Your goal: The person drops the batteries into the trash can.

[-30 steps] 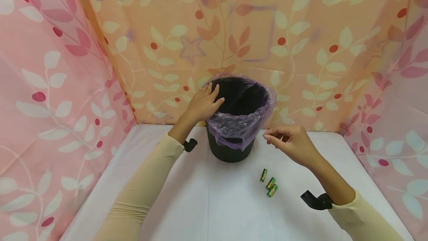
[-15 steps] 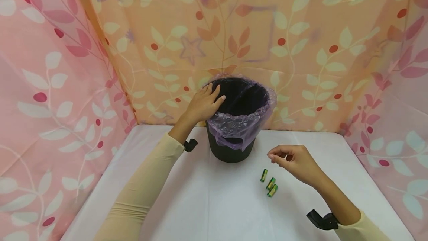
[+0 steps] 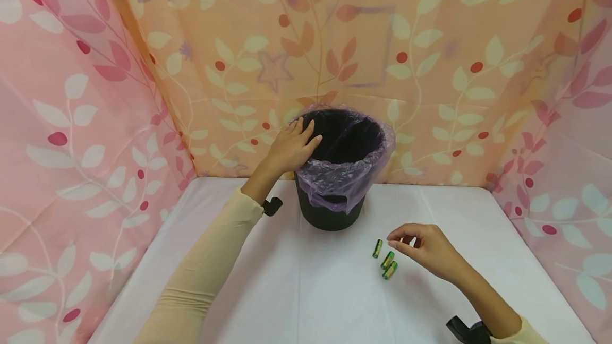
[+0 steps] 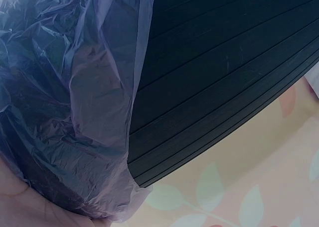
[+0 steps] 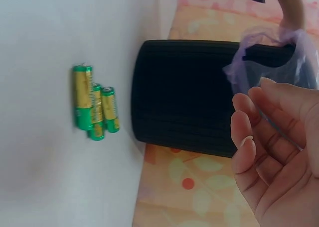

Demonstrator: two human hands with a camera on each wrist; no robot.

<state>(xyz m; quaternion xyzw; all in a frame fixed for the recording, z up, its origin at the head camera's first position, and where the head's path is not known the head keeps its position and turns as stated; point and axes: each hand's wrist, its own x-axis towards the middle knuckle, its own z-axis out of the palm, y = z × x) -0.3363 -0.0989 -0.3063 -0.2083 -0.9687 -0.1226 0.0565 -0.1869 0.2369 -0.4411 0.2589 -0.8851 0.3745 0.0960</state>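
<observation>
A black bin stands upright at the back of the table, with a thin purple plastic bag folded over its rim. My left hand rests on the bin's left rim over the bag, fingers spread. In the left wrist view, the bag and the bin's ribbed side fill most of the picture. My right hand hovers just right of three green and gold batteries, fingers loosely bent and holding nothing. These are the rear battery, the middle battery and the front battery.
A white cloth covers the table. Patterned curtains enclose it: an orange one close behind the bin and pink ones at the left and right. A small black device sits on the left wrist and another on the right wrist.
My right hand has come down and toward me, from beside the bin to beside the batteries. The left hand has stayed on the rim, and the batteries lie as before.
</observation>
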